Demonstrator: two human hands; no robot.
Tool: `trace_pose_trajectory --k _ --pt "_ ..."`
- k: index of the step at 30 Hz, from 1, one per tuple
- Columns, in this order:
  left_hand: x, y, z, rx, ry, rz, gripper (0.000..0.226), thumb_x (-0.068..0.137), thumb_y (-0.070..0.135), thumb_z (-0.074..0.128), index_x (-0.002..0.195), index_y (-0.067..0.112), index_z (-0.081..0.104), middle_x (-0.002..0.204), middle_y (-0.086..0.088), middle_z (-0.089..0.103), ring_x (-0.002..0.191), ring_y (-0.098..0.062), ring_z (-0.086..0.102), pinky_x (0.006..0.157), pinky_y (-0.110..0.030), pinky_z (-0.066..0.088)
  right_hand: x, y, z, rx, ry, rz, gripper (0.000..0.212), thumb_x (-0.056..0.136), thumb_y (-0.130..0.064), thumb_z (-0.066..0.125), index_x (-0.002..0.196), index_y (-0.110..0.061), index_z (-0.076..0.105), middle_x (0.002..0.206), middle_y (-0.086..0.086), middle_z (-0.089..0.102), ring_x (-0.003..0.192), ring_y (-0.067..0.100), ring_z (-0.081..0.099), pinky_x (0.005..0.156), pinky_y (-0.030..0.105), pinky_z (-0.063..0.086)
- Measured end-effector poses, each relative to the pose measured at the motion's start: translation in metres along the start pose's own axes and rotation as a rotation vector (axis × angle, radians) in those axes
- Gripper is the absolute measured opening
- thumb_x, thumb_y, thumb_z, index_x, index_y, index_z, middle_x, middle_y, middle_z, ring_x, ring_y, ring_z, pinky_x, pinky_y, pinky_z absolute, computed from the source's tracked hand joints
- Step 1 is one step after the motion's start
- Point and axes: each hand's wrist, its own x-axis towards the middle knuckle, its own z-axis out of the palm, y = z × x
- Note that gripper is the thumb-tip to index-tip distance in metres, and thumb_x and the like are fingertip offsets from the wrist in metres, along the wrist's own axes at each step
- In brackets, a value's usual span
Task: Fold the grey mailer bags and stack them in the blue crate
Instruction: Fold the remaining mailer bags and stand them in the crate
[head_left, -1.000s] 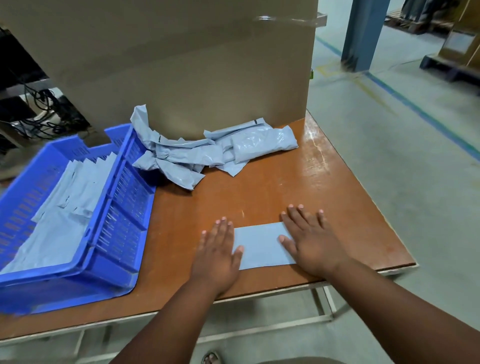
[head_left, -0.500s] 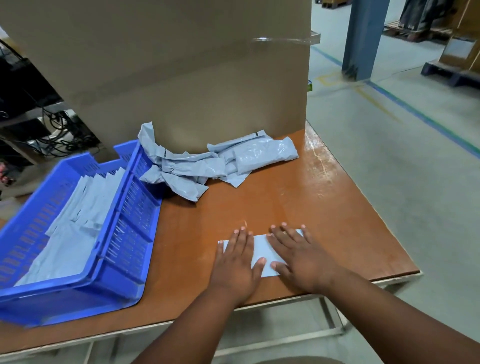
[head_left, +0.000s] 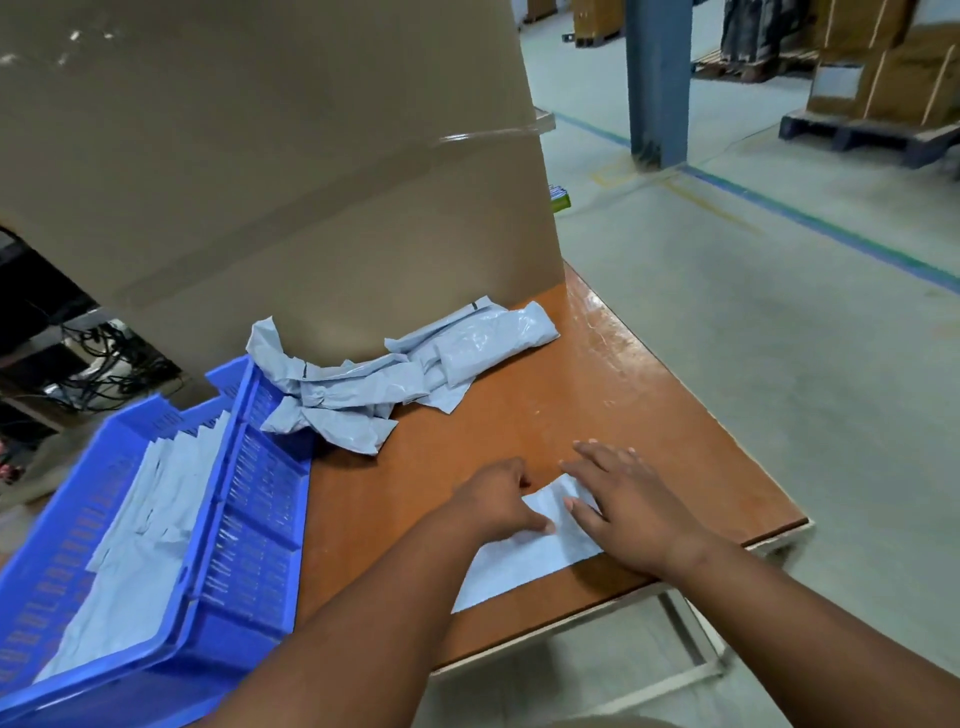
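Here left hand pinches mailer bag end, probably lifting fold; right hand flat, fingers spread, pins it on table; blue crate beside for stacking.

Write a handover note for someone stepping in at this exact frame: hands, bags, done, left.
Left hand: fingers curled, pinching the flat mailer bag at its fold.
Right hand: open, fingers flat, pressing the same bag onto the table.
Done: folded bags already lie in the blue crate at the table's left.
Left: finish this fold and put the bag in the crate; then the crumpled pile of bags against the cardboard box, apparently unfolded.
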Motion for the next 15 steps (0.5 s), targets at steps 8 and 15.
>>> trace_pose_trajectory --k 8,15 --pt "-0.013 -0.019 -0.059 -0.178 0.002 -0.064 0.036 0.077 0.051 0.089 0.093 0.022 0.075 0.087 0.011 0.072 0.078 -0.010 0.067 0.064 -0.027 0.052 -0.006 -0.007 -0.006 0.104 0.066 -0.014 0.045 0.101 -0.055 0.042 0.138 -0.040 0.061 0.155 -0.008 0.049 0.141 0.021 0.046 0.117 0.038 0.037" --pt "-0.082 -0.074 -0.170 -0.137 0.289 -0.158 0.036 0.083 0.045 0.086 0.076 0.021 0.060 0.075 0.008 0.062 0.071 -0.012 0.058 0.059 -0.030 0.042 0.054 -0.112 -0.029 0.179 0.047 -0.299 0.043 0.104 -0.051 0.047 0.145 -0.043 0.057 0.150 -0.020 0.047 0.136 0.008 0.046 0.112 0.030 0.038"
